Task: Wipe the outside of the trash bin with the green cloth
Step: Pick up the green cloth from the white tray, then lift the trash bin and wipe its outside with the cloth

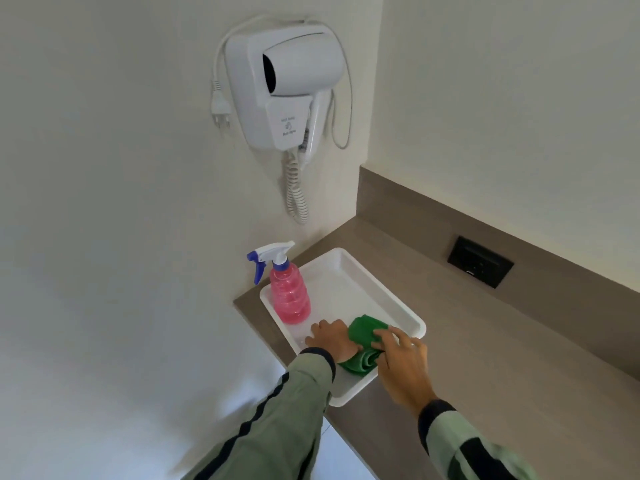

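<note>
Gathering the green cloth (363,336) from the white tray (349,275), the left hand (332,337) and right hand (403,355) close around it, apparently to bunch it. No trash bin is visible.

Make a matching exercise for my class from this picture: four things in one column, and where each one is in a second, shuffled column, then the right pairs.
Things
1. green cloth
2. spray bottle
3. hair dryer
4. black socket

Places
A. mounted on the white wall
B. standing at the tray's left edge
C. set in the backsplash behind the counter
D. between both hands, in the tray

Pairs: 1-D, 2-B, 3-A, 4-C
</note>
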